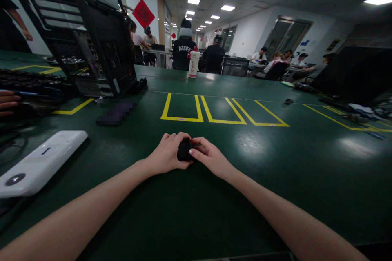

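A small black object (183, 150) is held between both hands, low over the green table (275, 163). My left hand (168, 153) wraps round its left side, with the thumb below and the fingers above. From the right, my right hand (211, 155) pinches its edge between thumb and fingers. What the object is, I cannot make out. Beyond the hands, yellow tape outlines (225, 122) mark several shapes on the tabletop.
At the left lie a white device (43, 163) and a dark phone-like item (114, 113). An open black computer case (107, 49) stands behind them. A white cup (193, 64) is at the far edge. Another person's hand (8, 102) shows at far left. A dark monitor (355, 73) stands right.
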Demonstrator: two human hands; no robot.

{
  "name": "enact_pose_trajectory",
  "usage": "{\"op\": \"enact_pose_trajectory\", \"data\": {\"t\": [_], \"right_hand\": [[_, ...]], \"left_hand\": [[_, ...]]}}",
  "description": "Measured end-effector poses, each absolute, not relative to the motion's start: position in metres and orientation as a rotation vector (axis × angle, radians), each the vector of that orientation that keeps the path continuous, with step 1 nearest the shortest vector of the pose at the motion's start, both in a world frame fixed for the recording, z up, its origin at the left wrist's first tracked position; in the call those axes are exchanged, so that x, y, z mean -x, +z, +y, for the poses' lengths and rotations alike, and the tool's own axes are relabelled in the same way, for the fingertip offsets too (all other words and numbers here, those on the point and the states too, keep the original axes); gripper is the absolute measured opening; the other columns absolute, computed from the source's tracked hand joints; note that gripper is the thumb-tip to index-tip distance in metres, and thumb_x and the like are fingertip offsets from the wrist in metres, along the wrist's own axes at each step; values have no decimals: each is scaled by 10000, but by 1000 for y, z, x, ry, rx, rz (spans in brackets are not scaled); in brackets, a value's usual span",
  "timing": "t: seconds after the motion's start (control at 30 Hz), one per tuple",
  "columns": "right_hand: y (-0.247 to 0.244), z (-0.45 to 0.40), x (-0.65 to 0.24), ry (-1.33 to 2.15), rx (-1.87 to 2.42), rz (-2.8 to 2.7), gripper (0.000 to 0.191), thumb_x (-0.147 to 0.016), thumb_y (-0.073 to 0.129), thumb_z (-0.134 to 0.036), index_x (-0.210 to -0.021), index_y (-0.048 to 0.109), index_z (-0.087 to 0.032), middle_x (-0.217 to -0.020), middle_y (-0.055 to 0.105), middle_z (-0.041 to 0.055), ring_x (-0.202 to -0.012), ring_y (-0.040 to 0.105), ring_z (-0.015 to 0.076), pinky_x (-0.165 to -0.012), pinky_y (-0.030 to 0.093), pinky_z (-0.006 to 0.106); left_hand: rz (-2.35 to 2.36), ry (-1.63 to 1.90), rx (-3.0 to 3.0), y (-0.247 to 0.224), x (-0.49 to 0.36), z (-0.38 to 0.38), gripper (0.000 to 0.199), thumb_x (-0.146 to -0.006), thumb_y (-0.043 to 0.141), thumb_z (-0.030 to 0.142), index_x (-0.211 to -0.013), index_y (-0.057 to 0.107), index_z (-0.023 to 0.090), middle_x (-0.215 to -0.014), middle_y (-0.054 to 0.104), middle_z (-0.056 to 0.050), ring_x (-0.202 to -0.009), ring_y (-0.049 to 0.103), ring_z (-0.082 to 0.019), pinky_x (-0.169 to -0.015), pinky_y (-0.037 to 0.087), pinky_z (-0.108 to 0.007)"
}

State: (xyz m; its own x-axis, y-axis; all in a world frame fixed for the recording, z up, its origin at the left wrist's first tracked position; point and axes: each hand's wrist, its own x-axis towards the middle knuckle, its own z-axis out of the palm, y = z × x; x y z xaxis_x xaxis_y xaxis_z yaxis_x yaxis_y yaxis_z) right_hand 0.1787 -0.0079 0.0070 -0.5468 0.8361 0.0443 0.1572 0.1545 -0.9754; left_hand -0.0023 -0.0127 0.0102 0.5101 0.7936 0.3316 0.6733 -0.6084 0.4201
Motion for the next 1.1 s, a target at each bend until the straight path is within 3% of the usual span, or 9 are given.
{"op": "enact_pose_trajectory", "data": {"t": [0.37,0.6,0.83,1.1], "right_hand": [[11,-11,-182,1543,770,-1794,266,-765,580,-186,-992,449,-228,-1082,497,17,-1036,527,166,-898,442,359],[9,-10,-178,1441,865,-1762,203,-772,571,-277,-934,463,-219,-997,524,17,-898,576,162,-799,486,359],[9,-9,-177,1421,938,-1830,277,-791,543,-297,-1043,470,-209,-1038,534,42,-985,540,184,-871,444,383],[10,-10,-181,1564,758,-1771,263,-760,586,-202,-986,454,-218,-1051,509,22,-1011,540,170,-890,439,370]], "left_hand": [[1254,751,-2498,10,3,-13,521,-646,647,368,-1075,397,212,-999,538,-38,-879,520,-229,-788,325,-361],[1253,734,-2495,13,3,-14,512,-662,636,387,-1083,405,209,-1008,538,-46,-884,521,-233,-788,332,-367],[1269,738,-2502,13,2,-14,507,-652,642,383,-1068,411,209,-996,547,-41,-876,523,-232,-782,330,-362],[1264,748,-2513,11,2,-14,521,-635,650,351,-1068,395,213,-1002,537,-34,-878,516,-229,-788,322,-363]]}}
